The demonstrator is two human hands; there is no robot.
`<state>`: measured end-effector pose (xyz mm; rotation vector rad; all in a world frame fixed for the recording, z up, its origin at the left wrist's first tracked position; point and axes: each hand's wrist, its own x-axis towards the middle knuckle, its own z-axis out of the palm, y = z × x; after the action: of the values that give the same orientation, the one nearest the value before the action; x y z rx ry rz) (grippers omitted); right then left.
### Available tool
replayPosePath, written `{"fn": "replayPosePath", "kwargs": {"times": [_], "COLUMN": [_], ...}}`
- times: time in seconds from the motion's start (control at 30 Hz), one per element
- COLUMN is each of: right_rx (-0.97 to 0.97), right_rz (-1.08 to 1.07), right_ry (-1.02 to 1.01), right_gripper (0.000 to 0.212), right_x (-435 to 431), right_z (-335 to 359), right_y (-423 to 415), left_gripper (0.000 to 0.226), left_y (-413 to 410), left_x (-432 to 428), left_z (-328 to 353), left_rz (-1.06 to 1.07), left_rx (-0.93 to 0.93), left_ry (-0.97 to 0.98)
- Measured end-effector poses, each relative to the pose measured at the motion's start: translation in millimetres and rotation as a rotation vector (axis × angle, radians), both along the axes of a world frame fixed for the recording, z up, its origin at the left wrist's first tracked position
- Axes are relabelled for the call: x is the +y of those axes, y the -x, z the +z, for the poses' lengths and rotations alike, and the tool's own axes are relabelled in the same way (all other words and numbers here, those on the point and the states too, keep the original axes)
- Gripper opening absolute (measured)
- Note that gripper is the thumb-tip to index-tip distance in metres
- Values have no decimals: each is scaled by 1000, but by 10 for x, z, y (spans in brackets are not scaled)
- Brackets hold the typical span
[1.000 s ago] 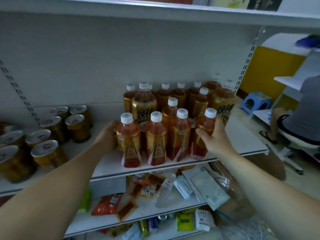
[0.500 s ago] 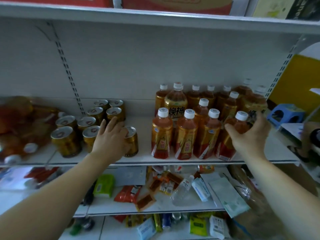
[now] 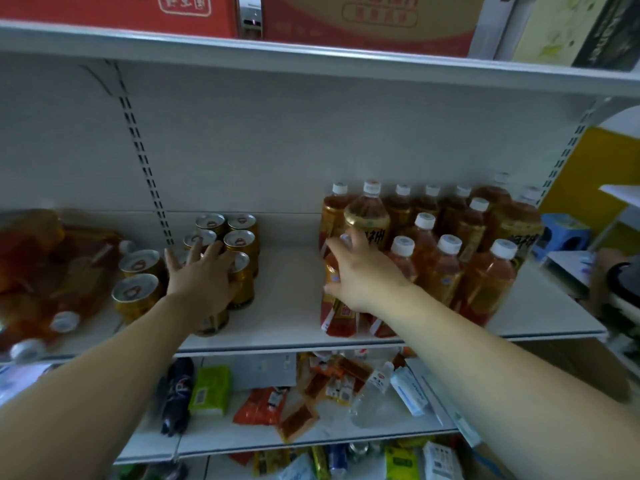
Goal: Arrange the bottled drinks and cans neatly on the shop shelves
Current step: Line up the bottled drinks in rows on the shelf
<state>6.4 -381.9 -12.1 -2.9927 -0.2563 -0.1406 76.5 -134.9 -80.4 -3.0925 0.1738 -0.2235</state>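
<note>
Middle white metal shelf (image 3: 287, 320). Left hand (image 3: 202, 278) lies across the cluster of gold ring-pull cans (image 3: 242, 244), fingers spread wide. Right hand (image 3: 362, 277) grips the front-left amber tea bottle with red label (image 3: 337, 317), which stands upright at the shelf's front edge. White-capped amber bottles (image 3: 446, 268) crowd beside and behind it. Cans and bottles stand well apart. Shrink-wrapped bottle pack (image 3: 52, 271) lies far left. Snack packets (image 3: 263, 405) clutter the shelf below.

Front can (image 3: 212, 322): top hidden under left hand (image 3: 201, 277). Front bottle (image 3: 341, 318): neck hidden by right hand (image 3: 360, 275). Far-left bottles (image 3: 45, 268) blurred.
</note>
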Motion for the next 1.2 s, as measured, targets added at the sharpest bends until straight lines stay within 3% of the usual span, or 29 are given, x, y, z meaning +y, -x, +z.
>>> {"fn": "replayPosePath", "kwargs": {"times": [0.1, 0.23, 0.6, 0.7, 0.8, 0.9, 1.03, 1.1, 1.2], "right_rx": [-59, -103, -81, -25, -102, 32, 246, 200, 121], "right_rz": [77, 89, 102, 136, 131, -16, -124, -108, -68], "right_ry": [-52, -131, -90, 12, 49, 73, 369, 343, 309], "right_gripper": [51, 57, 60, 82, 78, 78, 87, 79, 74], "right_x": [60, 235, 529, 496, 199, -334, -729, -808, -865], "right_z": [-76, -146, -224, -72, 309, 568, 452, 307, 173], "right_y": [-154, -569, -1716, -1517, -1021, -476, -95, -79, -93], "left_gripper": [57, 63, 61, 61, 63, 70, 67, 67, 75], "left_y": [-39, -77, -109, -104, -104, -69, -118, -144, -227], "left_x": [31, 57, 80, 92, 109, 50, -636, -1134, -1595], "left_z": [-34, -82, -150, -143, -90, 39, 292, 303, 50], "left_rz": [43, 35, 36, 23, 34, 28, -317, -469, -512], "left_rx": [44, 79, 43, 53, 117, 79, -87, 41, 266], "left_ry": [139, 116, 85, 82, 79, -12, 233, 330, 330]}}
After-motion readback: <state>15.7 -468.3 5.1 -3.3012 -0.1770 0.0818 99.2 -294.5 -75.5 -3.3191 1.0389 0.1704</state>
